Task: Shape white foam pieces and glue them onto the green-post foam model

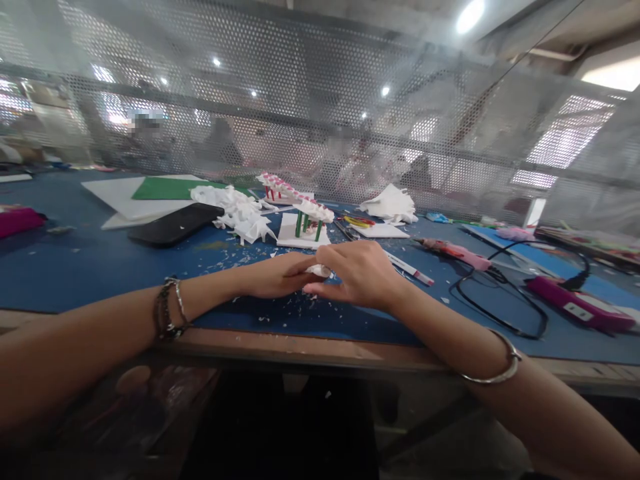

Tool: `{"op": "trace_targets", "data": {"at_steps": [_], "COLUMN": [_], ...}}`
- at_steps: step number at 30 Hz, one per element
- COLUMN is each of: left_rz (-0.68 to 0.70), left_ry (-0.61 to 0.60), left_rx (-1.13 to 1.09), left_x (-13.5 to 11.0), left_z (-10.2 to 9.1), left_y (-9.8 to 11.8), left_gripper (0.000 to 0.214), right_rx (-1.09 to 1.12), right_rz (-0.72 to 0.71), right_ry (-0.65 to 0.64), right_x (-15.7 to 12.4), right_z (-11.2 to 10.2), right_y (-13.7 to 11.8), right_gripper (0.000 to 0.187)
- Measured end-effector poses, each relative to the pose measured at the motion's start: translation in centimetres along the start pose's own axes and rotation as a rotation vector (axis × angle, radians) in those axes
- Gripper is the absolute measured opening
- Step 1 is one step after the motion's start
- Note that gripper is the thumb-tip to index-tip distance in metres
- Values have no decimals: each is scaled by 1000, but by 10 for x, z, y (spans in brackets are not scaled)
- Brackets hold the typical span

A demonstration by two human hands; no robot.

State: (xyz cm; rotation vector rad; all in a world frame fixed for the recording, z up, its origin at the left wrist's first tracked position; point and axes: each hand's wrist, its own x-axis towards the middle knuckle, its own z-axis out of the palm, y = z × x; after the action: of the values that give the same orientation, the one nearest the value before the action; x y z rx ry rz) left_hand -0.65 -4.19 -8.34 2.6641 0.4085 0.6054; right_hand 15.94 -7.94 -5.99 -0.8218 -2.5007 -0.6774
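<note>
My left hand (273,275) and my right hand (359,270) meet over the front of the blue table. Between their fingers is a small white piece (319,269), mostly covered, so its kind does not show. Both hands are closed on it. Just beyond stands a small model (313,211) with a pink-and-white top and green and red legs, on a white slab (287,235). White scraps (265,320) are scattered on the table around my hands. To the right of my right hand lies a white pen-like stick (410,268) with a reddish end.
A black phone-like slab (175,225), crumpled white pieces (233,210) and white and green sheets (170,189) lie left. A pink corded tool (457,253) and a magenta power strip (580,303) are right. Behind the table (100,267) rises a perforated metal screen (300,87).
</note>
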Motion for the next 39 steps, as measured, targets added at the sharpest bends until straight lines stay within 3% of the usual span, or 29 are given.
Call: {"op": "trace_targets", "data": {"at_steps": [5, 9, 15, 19, 27, 32, 39], "left_rz": [39, -43, -57, -9, -52, -39, -157], "left_ry": [121, 122, 143, 125, 60, 68, 119], "left_rx": [72, 191, 241, 147, -50, -84, -154], "left_x": [2, 1, 1, 2, 2, 2, 1], "left_z": [1, 1, 3, 1, -5, -4, -2], "left_y": [4, 5, 2, 7, 9, 7, 13], "left_gripper": [27, 28, 27, 22, 20, 17, 19], "right_rx": [4, 115, 201, 199, 250, 307, 228], "right_rz": [228, 229, 288, 248, 197, 236, 313], "right_ry": [-45, -69, 10, -19, 7, 7, -8], "right_x": [2, 2, 3, 2, 1, 2, 4], "right_z": [2, 5, 4, 5, 1, -1, -1], "right_y": [-2, 0, 1, 0, 6, 8, 4], "right_gripper": [49, 39, 38, 37, 31, 28, 30]}}
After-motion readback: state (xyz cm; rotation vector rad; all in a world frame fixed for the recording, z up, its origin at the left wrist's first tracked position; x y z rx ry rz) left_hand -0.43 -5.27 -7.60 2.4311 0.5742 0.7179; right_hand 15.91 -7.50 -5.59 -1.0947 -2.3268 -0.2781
